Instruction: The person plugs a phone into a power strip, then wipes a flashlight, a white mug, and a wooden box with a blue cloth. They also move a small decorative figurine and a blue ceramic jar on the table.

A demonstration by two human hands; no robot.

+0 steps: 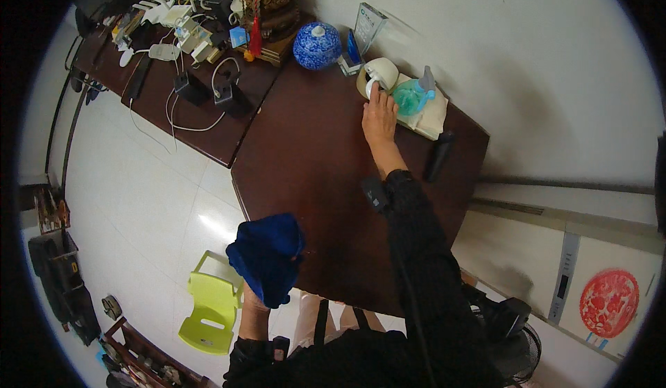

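Observation:
My left hand [254,295] is mostly hidden under a dark blue cloth [268,255], which it holds up at the near left edge of the dark brown wooden table [312,169]. My right hand [380,113] reaches to the back of the table, fingertips on a white rounded object [382,72] whose kind I cannot tell. Right beside those fingers, a clear green spray bottle [408,96] with a grey-blue trigger head lies on a folded cream cloth [433,117]. A black elongated object [438,156] lies to the right of my forearm.
A blue-and-white lidded porcelain jar [317,46] and an upright clear plaque [368,23] stand near the wall. Further left are a carved ornament [270,8] with a red tassel, black power adapters [232,100] and white cables. A lime-green chair [209,310] stands on the floor, left.

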